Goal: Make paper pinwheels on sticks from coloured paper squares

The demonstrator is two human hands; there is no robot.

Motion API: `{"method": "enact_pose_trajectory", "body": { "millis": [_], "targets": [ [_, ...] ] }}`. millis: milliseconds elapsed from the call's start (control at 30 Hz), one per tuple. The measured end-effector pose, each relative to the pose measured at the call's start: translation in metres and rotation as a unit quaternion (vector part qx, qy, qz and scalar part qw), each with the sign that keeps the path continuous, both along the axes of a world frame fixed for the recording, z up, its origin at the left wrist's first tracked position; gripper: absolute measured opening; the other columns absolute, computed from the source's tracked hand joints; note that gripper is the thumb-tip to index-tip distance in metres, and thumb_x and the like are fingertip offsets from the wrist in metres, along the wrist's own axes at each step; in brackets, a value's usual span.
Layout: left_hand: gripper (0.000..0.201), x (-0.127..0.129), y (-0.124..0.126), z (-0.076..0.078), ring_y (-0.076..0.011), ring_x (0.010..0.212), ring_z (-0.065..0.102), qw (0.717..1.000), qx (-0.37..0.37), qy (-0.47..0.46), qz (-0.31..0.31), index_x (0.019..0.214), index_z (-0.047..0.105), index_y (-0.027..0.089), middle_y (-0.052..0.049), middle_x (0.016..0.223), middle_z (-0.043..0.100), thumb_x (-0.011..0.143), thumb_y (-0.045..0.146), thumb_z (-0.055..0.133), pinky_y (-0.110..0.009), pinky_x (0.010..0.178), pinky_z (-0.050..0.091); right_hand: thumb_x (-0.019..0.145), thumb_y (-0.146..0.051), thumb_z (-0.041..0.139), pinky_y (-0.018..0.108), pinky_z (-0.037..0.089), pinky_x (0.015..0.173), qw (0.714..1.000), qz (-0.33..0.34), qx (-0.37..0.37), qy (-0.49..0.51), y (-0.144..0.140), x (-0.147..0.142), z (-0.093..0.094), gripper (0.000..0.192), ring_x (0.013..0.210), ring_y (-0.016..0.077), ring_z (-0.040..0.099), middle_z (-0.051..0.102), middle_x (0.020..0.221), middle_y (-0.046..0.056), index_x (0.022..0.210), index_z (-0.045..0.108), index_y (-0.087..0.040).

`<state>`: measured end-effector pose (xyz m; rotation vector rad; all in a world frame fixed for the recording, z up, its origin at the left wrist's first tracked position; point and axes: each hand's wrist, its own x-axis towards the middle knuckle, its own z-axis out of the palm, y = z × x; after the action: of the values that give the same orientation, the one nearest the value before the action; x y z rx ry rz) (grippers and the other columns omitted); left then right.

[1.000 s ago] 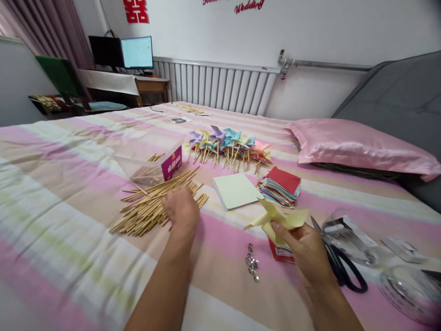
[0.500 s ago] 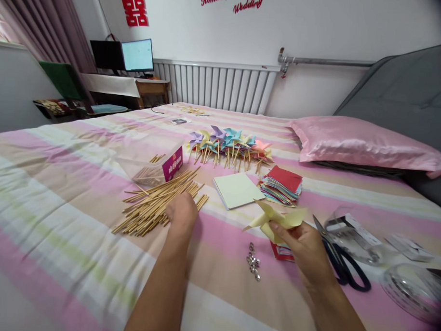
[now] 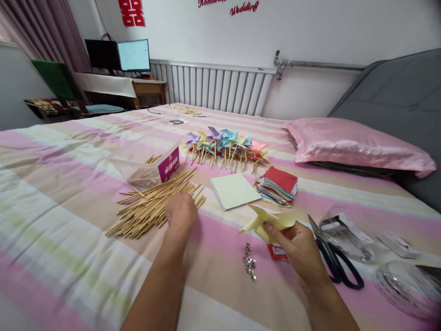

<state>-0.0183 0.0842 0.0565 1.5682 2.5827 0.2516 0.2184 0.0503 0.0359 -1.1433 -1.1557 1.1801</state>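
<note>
Head view: left hand (image 3: 180, 212) hides stick ends (image 3: 150, 206).

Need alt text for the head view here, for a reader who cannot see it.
On a striped bedspread, the left hand rests on a pile of wooden sticks while the right hand holds a folded yellow paper pinwheel. Finished pinwheels, paper squares, metal pins and scissors lie nearby.

Our striped bed (image 3: 60, 189) carries wooden sticks (image 3: 146, 206), finished pinwheels (image 3: 224, 144), paper stacks (image 3: 277, 186), scissors (image 3: 333, 259), and a pink pillow (image 3: 351, 147).
</note>
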Motion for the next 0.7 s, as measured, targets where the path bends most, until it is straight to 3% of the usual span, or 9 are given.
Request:
{"method": "enact_pose_trajectory", "body": {
  "millis": [67, 133, 200, 267, 300, 367, 533, 700],
  "targets": [
    [0.023, 0.004, 0.001, -0.001, -0.0307, 0.092, 0.06, 0.995, 0.085, -0.041, -0.041, 0.081, 0.063, 0.011, -0.02, 0.093, 0.066, 0.084, 0.02, 0.042, -0.037, 0.074, 0.042, 0.062, -0.041, 0.077, 0.03, 0.051, 0.069, 1.0, 0.009, 0.012, -0.009, 0.0, 0.001, 0.0, 0.037, 0.082, 0.0233, 0.066, 0.072, 0.084, 0.008, 0.087, 0.069, -0.015],
    [0.019, 0.01, 0.001, -0.003, -0.0242, 0.083, 0.06, 0.964, 0.167, -0.167, -0.118, 0.078, 0.057, 0.014, -0.013, 0.085, 0.065, 0.085, 0.023, 0.042, -0.034, 0.072, 0.041, 0.065, -0.041, 0.076, 0.028, 0.05, 0.066, 0.999, 0.03, 0.036, -0.025, -0.001, 0.003, 0.001, 0.034, 0.079, 0.0213, 0.064, 0.07, 0.083, 0.008, 0.085, 0.068, -0.015],
    [0.019, 0.018, -0.002, -0.003, -0.0177, 0.072, 0.057, 0.895, 0.175, -0.349, -0.216, 0.077, 0.052, 0.016, -0.007, 0.076, 0.063, 0.087, 0.029, 0.042, -0.03, 0.068, 0.042, 0.067, -0.042, 0.074, 0.026, 0.048, 0.061, 0.994, 0.076, 0.064, -0.054, -0.001, 0.005, 0.002, 0.03, 0.072, 0.018, 0.061, 0.067, 0.077, 0.005, 0.08, 0.067, -0.015],
    [0.022, 0.026, -0.006, 0.0, -0.0139, 0.064, 0.054, 0.803, 0.122, -0.499, -0.301, 0.079, 0.05, 0.017, -0.003, 0.069, 0.06, 0.087, 0.036, 0.044, -0.027, 0.063, 0.041, 0.07, -0.041, 0.072, 0.024, 0.046, 0.057, 0.984, 0.137, 0.082, -0.08, -0.002, 0.007, 0.004, 0.027, 0.064, 0.0147, 0.058, 0.063, 0.07, 0.003, 0.077, 0.066, -0.016],
    [0.023, 0.029, -0.008, 0.002, -0.0124, 0.061, 0.052, 0.766, 0.092, -0.544, -0.331, 0.08, 0.051, 0.016, -0.001, 0.066, 0.058, 0.085, 0.038, 0.047, -0.026, 0.062, 0.041, 0.071, -0.04, 0.071, 0.023, 0.045, 0.056, 0.979, 0.163, 0.09, -0.087, -0.002, 0.008, 0.005, 0.025, 0.062, 0.0137, 0.056, 0.061, 0.069, 0.002, 0.076, 0.066, -0.016],
    [0.024, 0.033, -0.013, 0.007, -0.01, 0.058, 0.047, 0.724, 0.052, -0.584, -0.364, 0.082, 0.053, 0.015, 0.001, 0.065, 0.054, 0.083, 0.039, 0.054, -0.024, 0.058, 0.038, 0.075, -0.04, 0.069, 0.023, 0.045, 0.057, 0.97, 0.192, 0.116, -0.092, -0.002, 0.01, 0.006, 0.023, 0.062, 0.0135, 0.056, 0.061, 0.07, 0.002, 0.077, 0.067, -0.017],
    [0.024, 0.032, -0.017, 0.013, -0.0072, 0.057, 0.043, 0.706, 0.001, -0.603, -0.37, 0.081, 0.057, 0.013, 0.001, 0.065, 0.052, 0.08, 0.037, 0.06, -0.02, 0.051, 0.029, 0.08, -0.033, 0.064, 0.03, 0.048, 0.075, 0.953, 0.145, 0.24, -0.116, 0.001, 0.013, 0.009, 0.013, 0.082, 0.0182, 0.06, 0.064, 0.086, 0.006, 0.078, 0.068, -0.021],
    [0.023, 0.028, -0.016, 0.011, -0.0066, 0.055, 0.044, 0.698, -0.041, -0.605, -0.38, 0.077, 0.059, 0.012, 0.001, 0.063, 0.054, 0.077, 0.034, 0.064, -0.019, 0.05, 0.03, 0.079, -0.023, 0.065, 0.034, 0.047, 0.082, 0.934, 0.088, 0.303, -0.165, -0.001, 0.015, 0.014, 0.003, 0.097, 0.0204, 0.059, 0.062, 0.103, 0.007, 0.08, 0.068, -0.023]
  ]
}}
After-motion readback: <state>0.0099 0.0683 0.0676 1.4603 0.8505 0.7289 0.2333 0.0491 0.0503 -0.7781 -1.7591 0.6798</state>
